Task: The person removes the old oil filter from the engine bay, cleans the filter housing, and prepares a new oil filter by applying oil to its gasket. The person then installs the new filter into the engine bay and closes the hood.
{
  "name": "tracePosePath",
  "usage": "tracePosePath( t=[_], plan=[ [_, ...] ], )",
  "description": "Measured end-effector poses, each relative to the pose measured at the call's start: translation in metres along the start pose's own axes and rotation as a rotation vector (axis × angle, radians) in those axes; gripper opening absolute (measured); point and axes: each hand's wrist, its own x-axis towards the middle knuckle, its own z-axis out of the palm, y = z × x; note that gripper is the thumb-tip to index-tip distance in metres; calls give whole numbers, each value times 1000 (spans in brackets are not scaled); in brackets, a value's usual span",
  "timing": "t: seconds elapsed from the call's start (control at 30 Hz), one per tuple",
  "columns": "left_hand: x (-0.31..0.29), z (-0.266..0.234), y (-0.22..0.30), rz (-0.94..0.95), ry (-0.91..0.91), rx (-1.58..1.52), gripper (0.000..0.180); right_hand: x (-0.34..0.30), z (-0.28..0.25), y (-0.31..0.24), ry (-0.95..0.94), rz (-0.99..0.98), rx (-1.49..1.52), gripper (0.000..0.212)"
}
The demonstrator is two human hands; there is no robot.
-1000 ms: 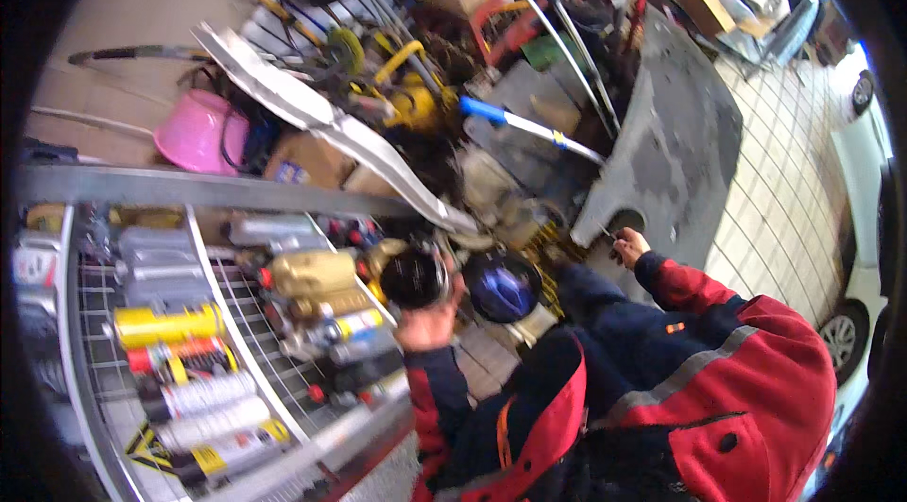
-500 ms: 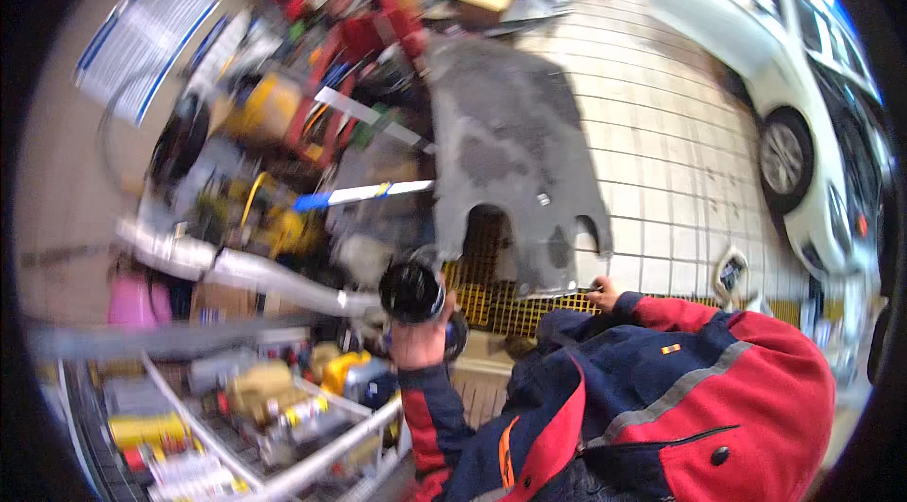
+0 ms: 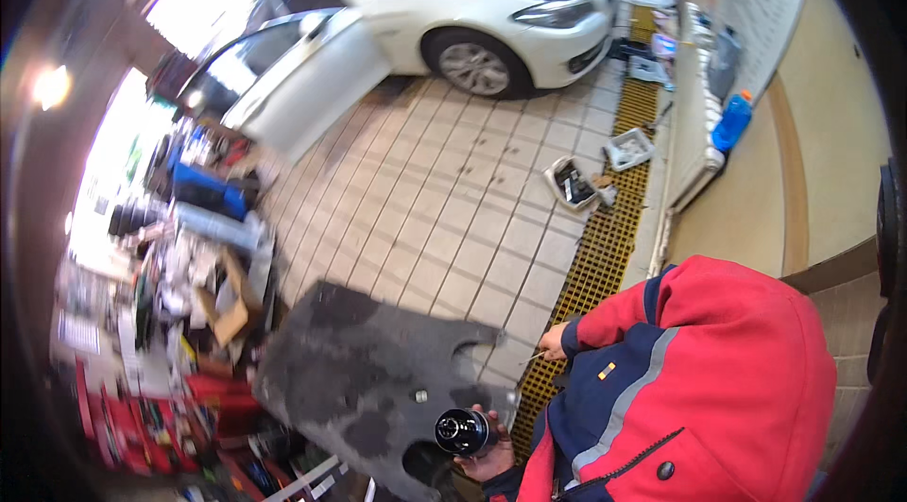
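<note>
My left hand (image 3: 496,464), at the lower middle, is wrapped round a glossy black cylindrical part (image 3: 461,431), its round end facing up. The part is above the notched edge of a worn dark grey panel (image 3: 368,379). To the right of that panel, over the yellow floor grating, my right hand (image 3: 552,341) is closed on a thin, light-coloured rod (image 3: 532,357). The rod's kind is too small to make out. Red and dark blue sleeves cover both arms.
A white car (image 3: 406,20) stands ahead with its hood up and a door (image 3: 312,86) open. Two small white trays (image 3: 572,185) sit beside the yellow grating (image 3: 605,238). A cluttered bench with a cardboard box (image 3: 230,299) lies left. A blue bottle (image 3: 732,122) stands right.
My view has swung to the right, from the cluttered shelves toward the car. My left hand still holds the black cylindrical part. The right hand remains closed beside the grating.
</note>
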Motion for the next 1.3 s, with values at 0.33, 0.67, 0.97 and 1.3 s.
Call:
tracePosePath(
  t=[0.33,0.67,0.97,1.3],
  plan=[
    [347,178,-112,-641,-264,185,94,-79,-260,184,778,359,409,32],
    [665,220,-244,-1112,-499,375,103,-90,-162,338,701,1079,741,45],
    [922,323,-292,-1144,-602,487,89,-3,-321,353,1095,1145,1137,35],
    [1150,402,-418,-844,-687,766,73,62,-506,528,1029,1088,1218,25]
  ],
)
